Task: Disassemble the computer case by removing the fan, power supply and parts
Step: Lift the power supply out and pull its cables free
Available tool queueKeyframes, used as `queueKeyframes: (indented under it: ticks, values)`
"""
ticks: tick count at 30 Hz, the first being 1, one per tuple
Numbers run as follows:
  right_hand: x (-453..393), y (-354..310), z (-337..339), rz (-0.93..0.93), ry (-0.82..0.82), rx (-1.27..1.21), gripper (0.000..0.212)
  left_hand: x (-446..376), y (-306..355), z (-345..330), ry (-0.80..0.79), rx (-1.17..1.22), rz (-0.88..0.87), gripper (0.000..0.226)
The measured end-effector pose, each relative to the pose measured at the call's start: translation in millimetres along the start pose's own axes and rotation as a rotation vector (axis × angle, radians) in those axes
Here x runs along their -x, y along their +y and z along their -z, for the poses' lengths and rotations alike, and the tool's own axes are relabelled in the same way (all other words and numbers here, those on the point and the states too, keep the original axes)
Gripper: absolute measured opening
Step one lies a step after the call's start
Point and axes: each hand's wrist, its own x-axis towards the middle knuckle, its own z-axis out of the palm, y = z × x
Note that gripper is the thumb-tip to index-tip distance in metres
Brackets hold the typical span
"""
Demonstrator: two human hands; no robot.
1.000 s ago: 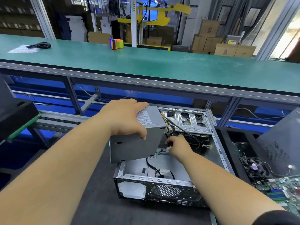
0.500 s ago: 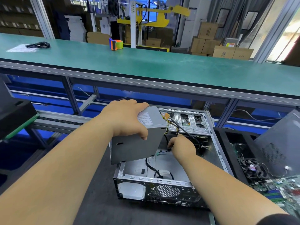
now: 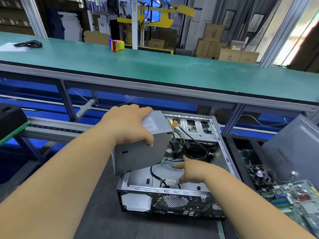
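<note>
The open computer case (image 3: 165,192) lies on its side on the dark mat, rear panel toward me. My left hand (image 3: 128,125) grips the grey power supply (image 3: 143,152) from above and holds it tilted over the case's left part. Its bundle of cables (image 3: 176,133) still runs down into the case. My right hand (image 3: 191,169) hovers inside the case with fingers spread, holding nothing, just above a black cable (image 3: 158,176) on the case floor.
A removed motherboard (image 3: 296,197) and a fan (image 3: 259,175) lie in a black tray at the right, beside a grey side panel (image 3: 293,149). A green conveyor belt (image 3: 155,66) runs across behind, with a tape dispenser (image 3: 116,44) on it. A black block (image 3: 10,116) sits at the left.
My right hand has let go of the cable connector it was pinching near the power supply and moved down and back with fingers spread. The power supply stays lifted in my left hand.
</note>
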Motion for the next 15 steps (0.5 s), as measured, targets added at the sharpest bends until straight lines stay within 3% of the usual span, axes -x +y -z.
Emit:
queueKeyframes:
  ticks: [4, 6, 9, 12, 15]
  values:
    - [8, 5, 4, -0.066, 0.067, -0.129, 0.057, 0, -1, 0, -0.001, 0.008, 0.004, 0.095]
    - [11, 5, 7, -0.080, 0.307, -0.232, 0.032, 0, -3, 0, -0.006, 0.022, 0.017, 0.095]
    - [16, 0, 16, -0.101, 0.835, -0.358, 0.004, 1, -5, 1, -0.023, 0.031, 0.022, 0.099]
    - [15, -4, 31, 0.046, 1.111, -0.448, 0.019, 1, -5, 1, -0.017, 0.032, 0.027, 0.099]
    - [11, -11, 54, 0.171, 0.988, -0.529, 0.034, 1, -4, 2, -0.017, 0.011, 0.026, 0.100]
